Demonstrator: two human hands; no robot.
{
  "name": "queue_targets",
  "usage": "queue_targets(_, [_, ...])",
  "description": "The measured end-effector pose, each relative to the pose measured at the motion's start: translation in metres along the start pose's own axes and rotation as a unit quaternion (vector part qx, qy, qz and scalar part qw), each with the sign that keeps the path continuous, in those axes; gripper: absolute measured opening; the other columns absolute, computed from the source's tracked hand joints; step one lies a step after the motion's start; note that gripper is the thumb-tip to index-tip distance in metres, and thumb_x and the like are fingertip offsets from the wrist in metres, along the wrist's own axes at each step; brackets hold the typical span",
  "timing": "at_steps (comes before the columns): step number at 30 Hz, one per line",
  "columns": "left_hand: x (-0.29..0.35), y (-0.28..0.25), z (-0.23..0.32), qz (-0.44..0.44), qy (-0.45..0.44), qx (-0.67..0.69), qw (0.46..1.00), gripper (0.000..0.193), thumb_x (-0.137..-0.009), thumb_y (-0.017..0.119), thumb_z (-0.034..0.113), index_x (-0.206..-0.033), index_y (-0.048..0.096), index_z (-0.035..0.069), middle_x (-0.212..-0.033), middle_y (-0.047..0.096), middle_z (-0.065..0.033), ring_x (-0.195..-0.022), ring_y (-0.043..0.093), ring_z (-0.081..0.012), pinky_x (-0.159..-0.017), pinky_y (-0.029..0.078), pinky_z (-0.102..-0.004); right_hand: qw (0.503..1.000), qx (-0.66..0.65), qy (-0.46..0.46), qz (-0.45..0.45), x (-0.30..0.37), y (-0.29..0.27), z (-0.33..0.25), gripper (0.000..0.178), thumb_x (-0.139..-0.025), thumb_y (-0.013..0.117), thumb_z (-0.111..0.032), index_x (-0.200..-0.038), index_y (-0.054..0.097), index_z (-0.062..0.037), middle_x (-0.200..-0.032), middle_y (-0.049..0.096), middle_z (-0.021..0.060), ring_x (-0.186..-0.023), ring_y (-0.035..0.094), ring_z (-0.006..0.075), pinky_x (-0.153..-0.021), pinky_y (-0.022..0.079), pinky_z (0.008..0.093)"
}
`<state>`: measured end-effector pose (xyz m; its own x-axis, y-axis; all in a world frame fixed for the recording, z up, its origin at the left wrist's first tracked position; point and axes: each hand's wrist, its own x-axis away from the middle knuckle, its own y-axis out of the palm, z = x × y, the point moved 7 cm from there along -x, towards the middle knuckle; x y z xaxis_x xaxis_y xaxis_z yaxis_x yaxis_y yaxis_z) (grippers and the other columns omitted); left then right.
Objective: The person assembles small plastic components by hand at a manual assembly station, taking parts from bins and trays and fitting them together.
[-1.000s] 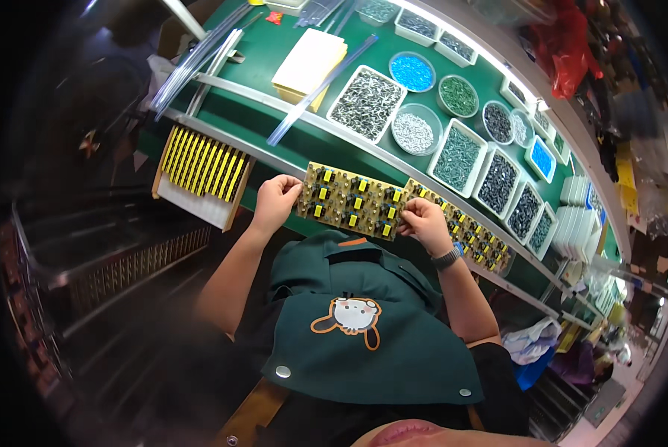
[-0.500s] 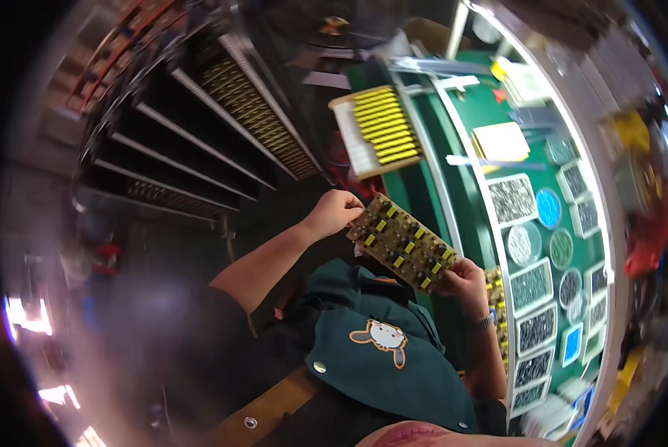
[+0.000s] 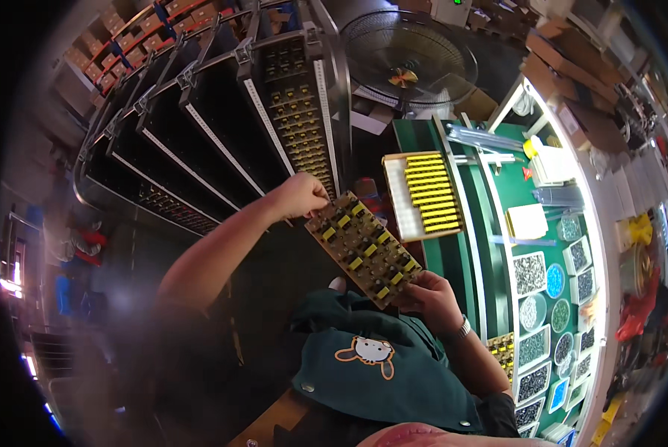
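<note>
A brown circuit board with several yellow block components is held tilted in front of my body. My left hand pinches its upper left corner, and my right hand grips the lower right end. Just beyond my left hand stands a black rack with upright slotted panels. Similar boards sit in one of its slots. To the right of the board, a shallow box holds rows of yellow components.
A green workbench runs down the right side under a bright light, carrying trays of small parts and round dishes. More boards lie beside my right forearm. A large fan stands at the back.
My view has swung left, so the bench and box appear farther right and lower. Both hands still hold the board, which has moved left in view, towards the rack.
</note>
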<state>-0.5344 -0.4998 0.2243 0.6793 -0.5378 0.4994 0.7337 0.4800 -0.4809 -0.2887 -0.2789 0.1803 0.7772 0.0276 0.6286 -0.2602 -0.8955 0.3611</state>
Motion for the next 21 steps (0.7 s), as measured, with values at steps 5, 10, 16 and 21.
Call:
queue_targets(5, [-0.05, -0.089, 0.011, -0.019, 0.026, -0.147, 0.989, 0.016, -0.084, 0.062, 0.004, -0.093, 0.071, -0.006, -0.077, 0.07, -0.0111, -0.06, 0.064, -0.0156, -0.057, 0.052, -0.0253, 0.998, -0.053, -0.02, -0.008, -0.048, 0.074, -0.018, 0.012, -0.094, 0.059, -0.004, -0.104, 0.055, 0.0004, -0.088, 0.069, 0.0157, -0.079, 0.073, 0.0261, -0.065, 0.057, 0.0272])
queue_targets(10, [-0.1, -0.165, 0.04, -0.024, 0.033, -0.328, 0.944, 0.02, -0.081, 0.059, 0.005, -0.093, 0.072, -0.003, -0.079, 0.071, -0.0104, -0.06, 0.063, -0.0208, -0.058, 0.051, -0.0329, 0.993, -0.1, -0.069, -0.011, -0.1, 0.135, -0.054, 0.012, -0.095, 0.058, -0.004, -0.105, 0.053, -0.0005, -0.089, 0.069, 0.016, -0.081, 0.073, 0.0258, -0.068, 0.057, 0.0275])
queue_targets(16, [-0.15, -0.204, 0.037, -0.063, 0.013, -0.443, 0.894, 0.027, -0.074, 0.051, 0.0, -0.088, 0.073, -0.004, -0.078, 0.071, -0.0127, -0.059, 0.062, -0.0246, -0.058, 0.051, -0.0367, 0.989, -0.107, -0.101, -0.013, -0.14, 0.172, -0.075, 0.012, -0.096, 0.057, -0.003, -0.106, 0.051, -0.0009, -0.091, 0.069, 0.0175, -0.081, 0.073, 0.0257, -0.069, 0.057, 0.0276])
queue_targets(21, [-0.168, -0.228, 0.026, -0.055, -0.009, -0.395, 0.917, 0.026, -0.073, 0.051, 0.001, -0.087, 0.073, -0.003, -0.079, 0.071, -0.0126, -0.06, 0.06, -0.0271, -0.059, 0.051, -0.0379, 0.986, -0.116, -0.116, -0.02, -0.165, 0.19, -0.086, 0.011, -0.096, 0.057, -0.003, -0.106, 0.051, -0.0005, -0.091, 0.069, 0.0179, -0.081, 0.072, 0.0255, -0.07, 0.057, 0.0275])
